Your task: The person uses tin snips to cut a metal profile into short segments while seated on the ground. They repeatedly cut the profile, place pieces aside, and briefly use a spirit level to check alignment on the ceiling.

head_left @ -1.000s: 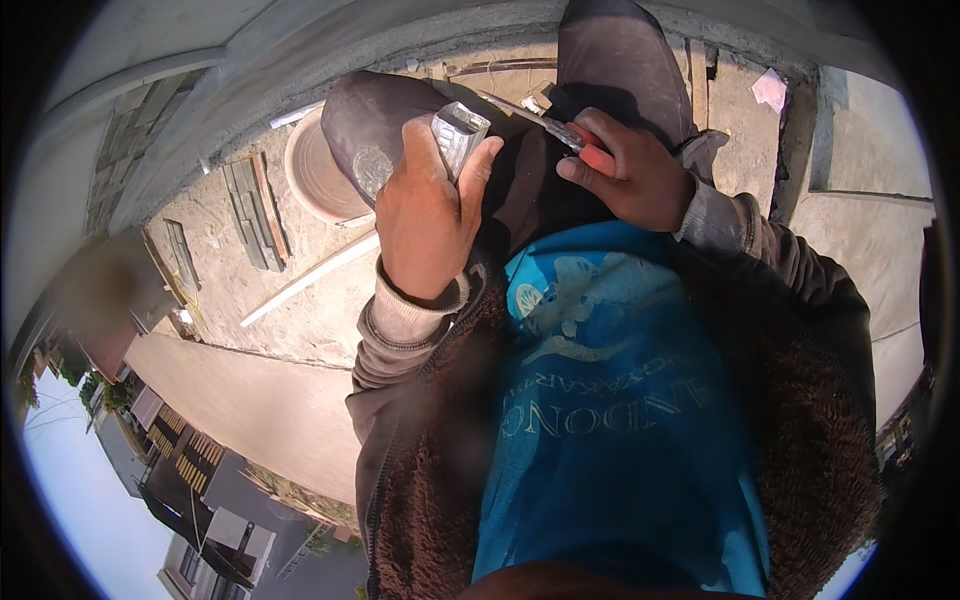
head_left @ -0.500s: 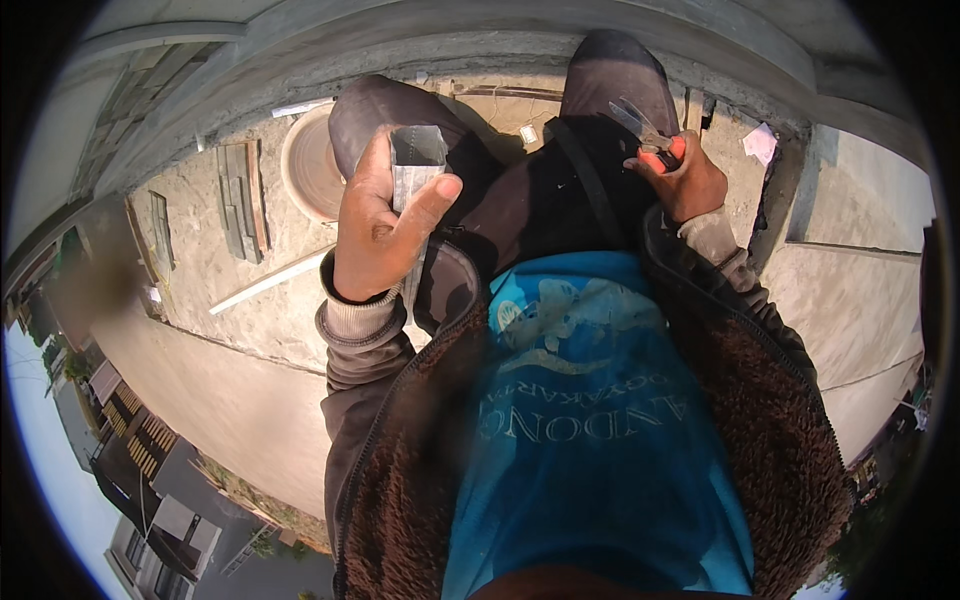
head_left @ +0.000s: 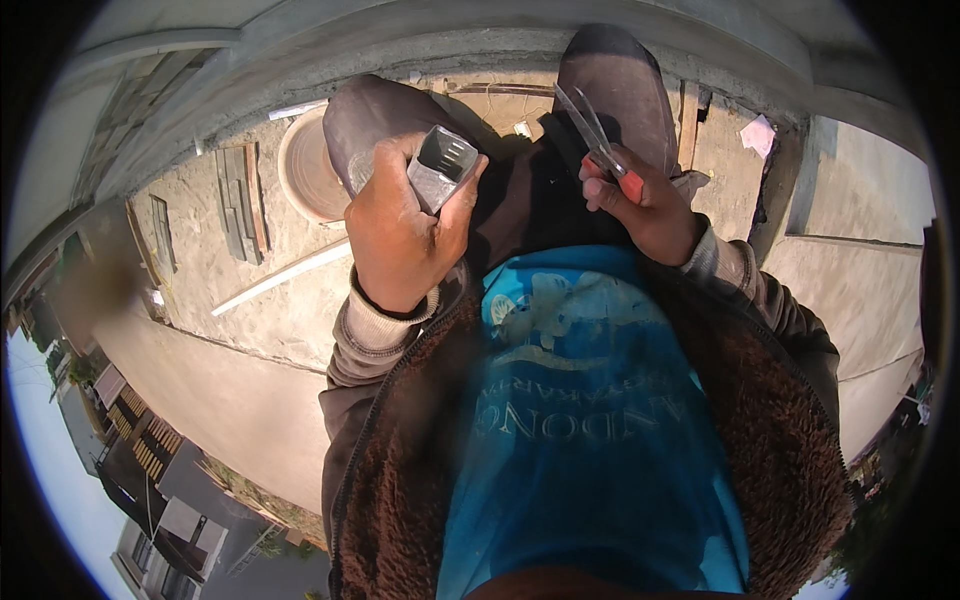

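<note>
My left hand [head_left: 400, 235] is wrapped round a grey metal channel [head_left: 436, 192]. The channel's end points up between thumb and fingers, its hollow inside showing several bright slits; the lower part is hidden by my hand and sleeve. In my right hand [head_left: 655, 215] is a pair of snips with red handles [head_left: 629, 186]. Their long metal blades [head_left: 588, 122] stand apart, pointing up and away over my right thigh. A gap separates the blades from the channel. Both hands are above my lap.
A round shallow basin [head_left: 296, 180] stands beside my left knee. Grey strips [head_left: 235, 205] and a white strip [head_left: 282, 276] lie on the concrete to the left. Pinkish paper [head_left: 758, 136] lies at the right. A concrete wall [head_left: 480, 50] runs beyond my knees.
My left hand has tilted the channel, so more of its inside shows. My right hand has come inward and lower with the snips, whose blades are now wider apart.
</note>
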A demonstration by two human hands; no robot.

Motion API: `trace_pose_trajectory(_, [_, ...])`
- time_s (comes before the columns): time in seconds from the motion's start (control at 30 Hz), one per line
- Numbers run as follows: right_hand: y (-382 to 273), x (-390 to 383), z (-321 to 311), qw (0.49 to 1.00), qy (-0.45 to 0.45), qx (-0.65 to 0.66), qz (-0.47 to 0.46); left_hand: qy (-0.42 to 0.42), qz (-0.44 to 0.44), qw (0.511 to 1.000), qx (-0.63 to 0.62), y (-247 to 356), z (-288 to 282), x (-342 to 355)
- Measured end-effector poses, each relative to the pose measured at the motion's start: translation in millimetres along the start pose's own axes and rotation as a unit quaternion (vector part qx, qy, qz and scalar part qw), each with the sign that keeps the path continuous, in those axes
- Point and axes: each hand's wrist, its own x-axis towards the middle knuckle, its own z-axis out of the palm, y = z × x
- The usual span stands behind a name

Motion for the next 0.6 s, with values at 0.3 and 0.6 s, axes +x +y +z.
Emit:
trace_pose_trajectory(0.3, [-39.4,4.7,11.4,0.977,-0.189,-0.095,-0.031,-0.08,0.008,0.996,0.026,-4.6,1.5,-14.3])
trace_pose_trajectory(0.6, [-28.2,13.5,13.4,0.975,-0.199,-0.085,-0.046,-0.11,-0.017,0.994,0.013,-7.2,3.6,-21.4])
